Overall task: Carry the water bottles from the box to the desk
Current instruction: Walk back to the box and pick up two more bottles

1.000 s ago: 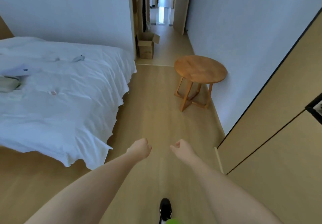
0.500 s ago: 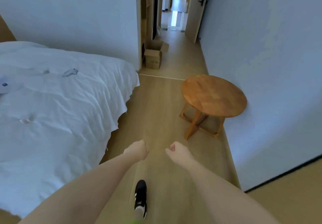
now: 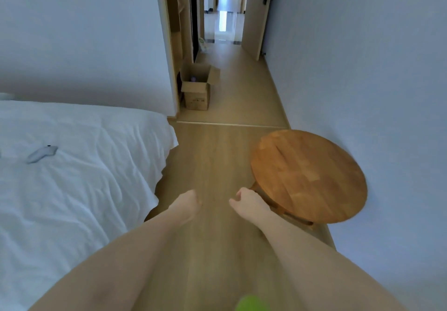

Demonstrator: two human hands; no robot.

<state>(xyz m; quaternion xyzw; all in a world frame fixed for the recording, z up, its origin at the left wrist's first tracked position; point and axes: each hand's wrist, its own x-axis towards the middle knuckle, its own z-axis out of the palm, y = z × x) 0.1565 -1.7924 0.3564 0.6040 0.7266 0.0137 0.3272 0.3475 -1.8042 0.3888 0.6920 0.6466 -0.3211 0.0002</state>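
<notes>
The cardboard box (image 3: 196, 87) stands on the wooden floor (image 3: 217, 156) ahead of me, past the threshold strip, tight against the corner of the left wall, its flaps open. Something small and purplish (image 3: 193, 78) shows inside it, too small for me to say whether it is a bottle. No desk is in view.

My left hand (image 3: 187, 203) is out in front of me over the floor, fingers curled into a fist with nothing in them. My right hand (image 3: 246, 203) hangs level with it, a little apart, fingers curled under and thumb pointing inward, likewise holding nothing.

Just right of my right hand is a round wooden table (image 3: 309, 177), close to the right wall. On my left lies a bed (image 3: 79, 177) under a rumpled white sheet, with a small grey object (image 3: 41, 153) lying near its far edge. Beyond the box, an open door (image 3: 256, 15) leads into a corridor.
</notes>
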